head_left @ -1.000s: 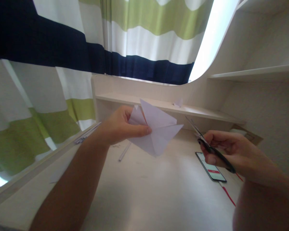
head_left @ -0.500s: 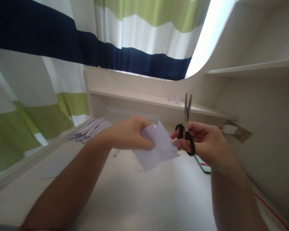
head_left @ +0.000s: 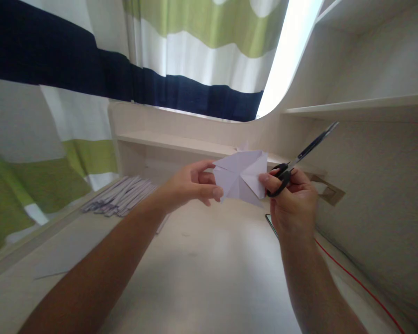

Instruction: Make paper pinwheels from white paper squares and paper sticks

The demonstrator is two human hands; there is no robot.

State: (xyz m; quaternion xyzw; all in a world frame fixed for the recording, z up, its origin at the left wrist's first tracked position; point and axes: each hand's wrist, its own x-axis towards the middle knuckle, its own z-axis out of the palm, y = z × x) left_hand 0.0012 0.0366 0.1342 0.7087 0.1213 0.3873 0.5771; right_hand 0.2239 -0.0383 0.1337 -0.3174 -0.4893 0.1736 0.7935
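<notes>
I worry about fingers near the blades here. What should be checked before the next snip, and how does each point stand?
1. Folded paper held on both sides: ok, left hand pinches its left edge, right hand touches its right edge.
2. Scissors gripped firmly: ok, black handles sit in the right hand.
3. Blades pointed away from fingers: ok, they aim up and right, clear of the paper.
4. Blades open for cutting: not ok, they look closed.
5. Cut line marked: cannot tell.
6. Phone clear of falling scraps: not ok, it lies on the desk below the hands.
</notes>
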